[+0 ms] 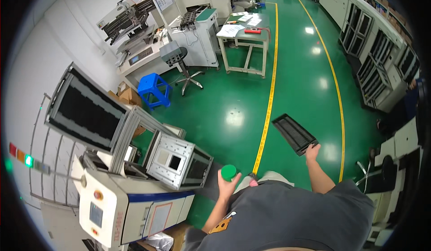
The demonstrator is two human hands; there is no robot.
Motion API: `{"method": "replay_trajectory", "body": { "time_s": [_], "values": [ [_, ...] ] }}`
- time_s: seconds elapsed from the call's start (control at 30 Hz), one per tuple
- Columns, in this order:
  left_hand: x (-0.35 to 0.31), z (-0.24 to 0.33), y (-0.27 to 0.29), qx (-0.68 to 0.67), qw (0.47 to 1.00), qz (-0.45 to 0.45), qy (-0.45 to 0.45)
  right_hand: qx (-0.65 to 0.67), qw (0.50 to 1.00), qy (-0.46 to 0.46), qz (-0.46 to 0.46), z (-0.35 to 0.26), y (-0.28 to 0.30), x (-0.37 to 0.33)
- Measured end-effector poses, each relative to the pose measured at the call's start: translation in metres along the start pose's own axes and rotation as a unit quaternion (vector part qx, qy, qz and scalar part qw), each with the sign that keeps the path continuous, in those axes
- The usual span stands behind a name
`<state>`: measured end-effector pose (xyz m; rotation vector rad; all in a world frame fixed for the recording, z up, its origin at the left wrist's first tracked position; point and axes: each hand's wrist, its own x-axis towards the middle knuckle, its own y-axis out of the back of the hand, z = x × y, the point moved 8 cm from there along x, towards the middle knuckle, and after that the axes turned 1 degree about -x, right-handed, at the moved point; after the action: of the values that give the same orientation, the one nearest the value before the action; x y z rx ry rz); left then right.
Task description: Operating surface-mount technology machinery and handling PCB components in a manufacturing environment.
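My left hand (226,187) is wrapped round a small round container with a green lid (228,173), held upright just in front of my body. Only the container's lid shows clearly; its side is hidden by my fingers. Out to the right, my right hand (313,151) grips the near end of a long black tray (292,133) with raised edges and ribs inside. The tray hangs over the green floor, its far end pointing up and to the left. I see nothing lying in it.
Close on my left stands a white machine (103,200) with a raised framed cover (90,109). Beyond it are a blue stool (153,89), a swivel chair (182,64) and a work table (246,36). Black racks (374,82) line the right; yellow lines (268,105) run along the floor.
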<state>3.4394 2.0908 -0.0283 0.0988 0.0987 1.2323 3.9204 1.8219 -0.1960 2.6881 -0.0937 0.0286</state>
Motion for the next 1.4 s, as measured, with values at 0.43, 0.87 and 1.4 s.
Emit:
{"method": "replay_trajectory", "body": {
  "time_s": [0.43, 0.87, 1.4],
  "values": [
    [0.448, 0.04, -0.029, -0.113, 0.99, 0.051, 0.067, 0.195, 0.846, -0.284, -0.407, -0.298, -0.465, 0.041],
    [0.772, -0.033, 0.127, -0.12, 0.951, 0.261, 0.113, 0.492, 0.69, -0.149, -0.51, -0.707, -0.975, 0.079],
    [1.114, 0.004, 0.349, -0.072, 0.934, 0.329, 0.118, 0.457, 0.828, -0.141, -0.293, -0.849, -1.458, 0.173]
  ]
}}
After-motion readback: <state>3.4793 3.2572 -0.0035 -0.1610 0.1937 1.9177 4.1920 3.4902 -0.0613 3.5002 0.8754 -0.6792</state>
